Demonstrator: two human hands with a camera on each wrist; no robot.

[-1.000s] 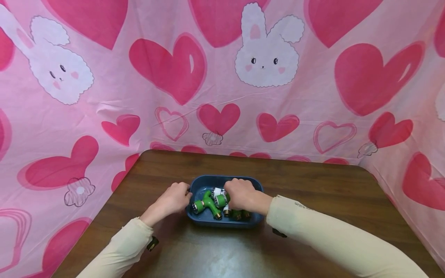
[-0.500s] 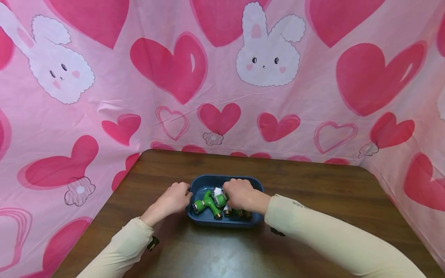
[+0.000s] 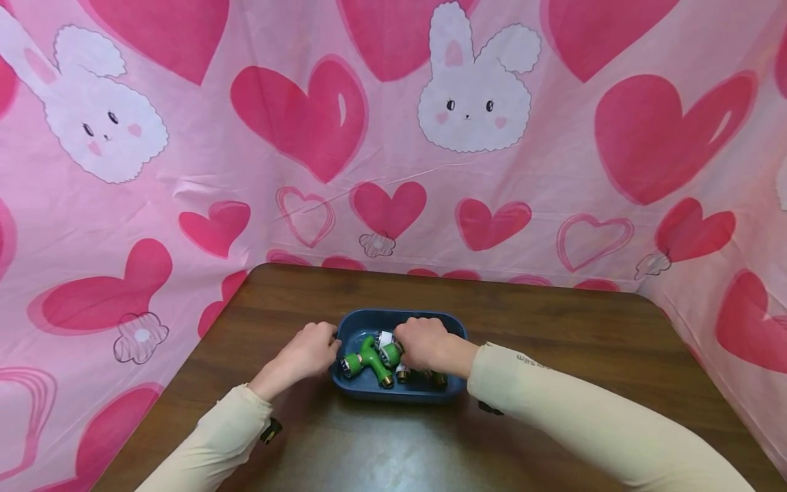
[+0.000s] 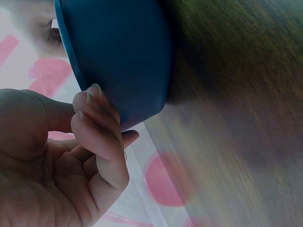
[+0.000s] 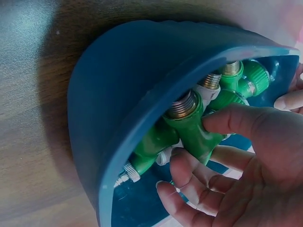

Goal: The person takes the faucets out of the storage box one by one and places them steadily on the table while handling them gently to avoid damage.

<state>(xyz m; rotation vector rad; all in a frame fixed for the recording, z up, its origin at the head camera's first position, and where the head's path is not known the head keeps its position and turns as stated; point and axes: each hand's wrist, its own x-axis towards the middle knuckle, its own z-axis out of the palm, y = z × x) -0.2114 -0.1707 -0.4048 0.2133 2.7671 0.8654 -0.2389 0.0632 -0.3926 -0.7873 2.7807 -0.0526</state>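
Observation:
A dark blue oval tub (image 3: 399,396) on the table holds several green and white tap-like fittings with brass threaded ends. The left hand (image 3: 310,350) grips the tub's left rim; the left wrist view shows its curled fingers (image 4: 97,137) at the tub's wall (image 4: 123,52). Over the tub's right half is the right hand (image 3: 424,345). In the right wrist view, the right hand (image 5: 236,161) has its thumb and fingers round a green fitting (image 5: 189,127). Another green fitting (image 3: 375,362) lies at the left, beside a white one (image 3: 384,339) partly covered.
The brown wooden table (image 3: 522,321) surrounds the tub. A pink cloth (image 3: 393,157) with hearts and rabbits hangs behind and at both sides. Dark devices (image 3: 270,430) are strapped near the wrists.
The right hand has shifted slightly left, and the fittings beneath it have moved a little. The left hand stays at the rim.

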